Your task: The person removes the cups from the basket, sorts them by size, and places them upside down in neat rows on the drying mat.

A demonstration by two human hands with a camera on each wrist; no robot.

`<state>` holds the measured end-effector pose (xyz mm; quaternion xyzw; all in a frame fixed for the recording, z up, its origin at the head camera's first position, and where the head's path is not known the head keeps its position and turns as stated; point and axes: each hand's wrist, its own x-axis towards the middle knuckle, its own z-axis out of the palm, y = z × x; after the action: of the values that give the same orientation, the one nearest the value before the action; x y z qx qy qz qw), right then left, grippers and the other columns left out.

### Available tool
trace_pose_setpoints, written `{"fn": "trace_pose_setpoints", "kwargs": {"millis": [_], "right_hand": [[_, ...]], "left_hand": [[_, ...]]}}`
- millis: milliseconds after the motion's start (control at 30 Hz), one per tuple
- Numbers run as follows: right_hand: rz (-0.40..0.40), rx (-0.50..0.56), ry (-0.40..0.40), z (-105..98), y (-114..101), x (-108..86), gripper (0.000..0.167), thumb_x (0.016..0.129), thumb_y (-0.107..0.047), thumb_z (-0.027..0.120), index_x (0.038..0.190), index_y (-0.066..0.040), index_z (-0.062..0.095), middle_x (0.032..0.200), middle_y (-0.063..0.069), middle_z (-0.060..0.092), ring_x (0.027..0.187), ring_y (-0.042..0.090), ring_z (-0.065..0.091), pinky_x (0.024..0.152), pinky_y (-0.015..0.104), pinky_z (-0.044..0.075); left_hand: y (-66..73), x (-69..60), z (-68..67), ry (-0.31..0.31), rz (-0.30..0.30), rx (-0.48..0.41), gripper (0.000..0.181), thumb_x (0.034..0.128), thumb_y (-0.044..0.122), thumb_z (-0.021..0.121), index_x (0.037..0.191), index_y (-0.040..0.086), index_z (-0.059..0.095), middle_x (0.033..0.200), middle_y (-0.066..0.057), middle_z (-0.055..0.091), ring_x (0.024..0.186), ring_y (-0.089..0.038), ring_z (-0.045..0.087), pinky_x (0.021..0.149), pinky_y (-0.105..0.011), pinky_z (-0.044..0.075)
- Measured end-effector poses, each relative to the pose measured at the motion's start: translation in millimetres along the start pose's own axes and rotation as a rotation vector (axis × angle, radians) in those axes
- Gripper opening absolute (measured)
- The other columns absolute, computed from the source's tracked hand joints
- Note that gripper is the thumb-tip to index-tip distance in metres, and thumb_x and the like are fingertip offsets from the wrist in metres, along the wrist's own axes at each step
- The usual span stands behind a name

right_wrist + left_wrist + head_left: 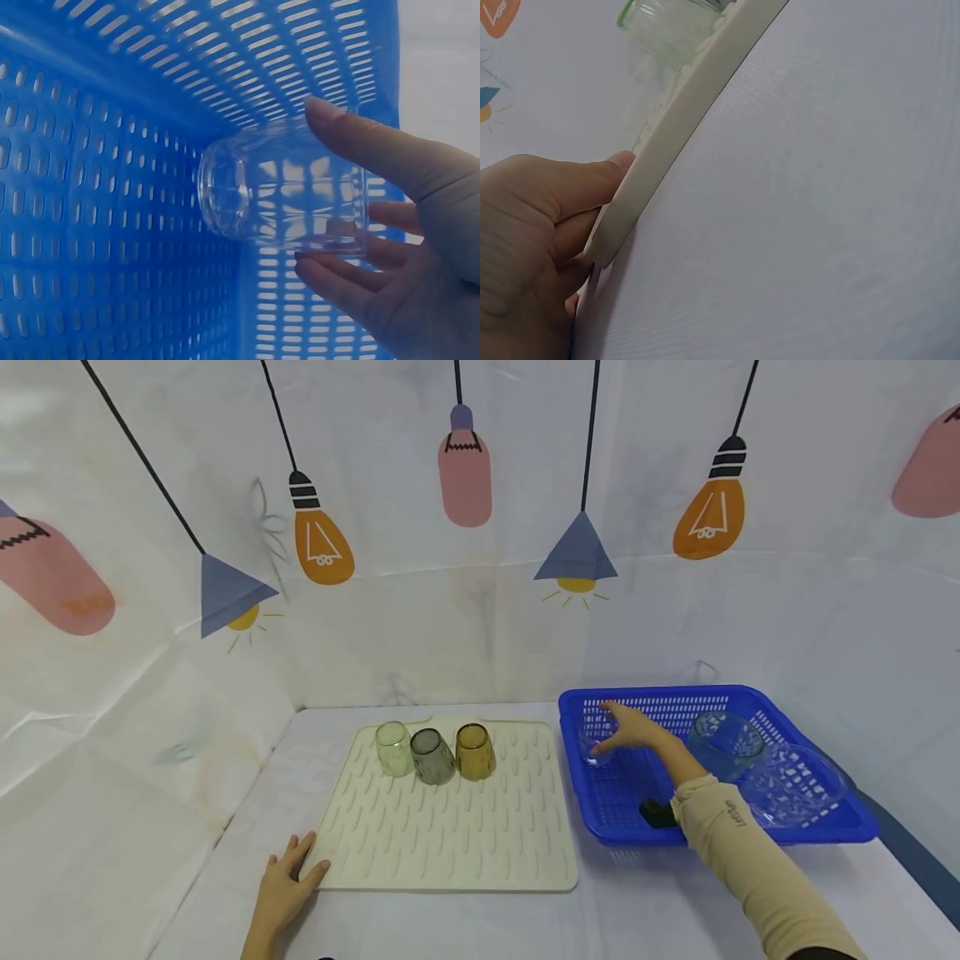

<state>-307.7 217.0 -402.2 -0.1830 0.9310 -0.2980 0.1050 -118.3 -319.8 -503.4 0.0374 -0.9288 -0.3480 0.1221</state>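
Clear glass cup (289, 187) sits inside the blue basket (622, 837), toward its far left corner, between the thumb and fingers of the right hand (636, 728). It is well to the right of the left hand (279, 893), which lies on the near left side.

From where I watch, the right hand is curved round the cup, thumb on one side and fingers on the other; how tightly it presses I cannot tell. The left hand has its fingers spread, thumb on top of the near left corner of the cream mat (450, 847) and fingers at its left edge. The two hands are well apart.

I see the cup as smooth and transparent, with rounded sides. Around it the basket is plastic, its walls pierced with rows of slots. Further right in it I make out a bluish glass bowl (724, 745) and a clear patterned glass bowl (795, 785); a dark object (657, 814) is partly hidden by the beige sleeve (757, 860).

Left of the basket, the mat carries raised, elongated ridges. Three tinted glass cups stand side by side on its far part: pale green (393, 748), grey (432, 757) and amber (475, 752). White cloth covers the counter (450, 931).
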Motion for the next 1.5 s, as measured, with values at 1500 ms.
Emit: {"fn": "trace_pose_setpoints", "kwargs": {"millis": [1500], "right_hand": [[-0.102, 0.388, 0.393, -24.4, -35.7, -64.4, 0.083, 0.079, -0.019, 0.076, 0.146, -0.004, 0.030, 0.139, 0.023, 0.045, 0.127, 0.039, 0.041, 0.101, 0.062, 0.034]], "left_hand": [[-3.0, 2.3, -1.2, -0.031, -0.027, -0.002, 0.059, 0.0821, 0.016, 0.069, 0.126, -0.016, 0.047, 0.126, -0.037, 0.043, 0.125, -0.054, 0.032, 0.105, -0.069, 0.012]]}}
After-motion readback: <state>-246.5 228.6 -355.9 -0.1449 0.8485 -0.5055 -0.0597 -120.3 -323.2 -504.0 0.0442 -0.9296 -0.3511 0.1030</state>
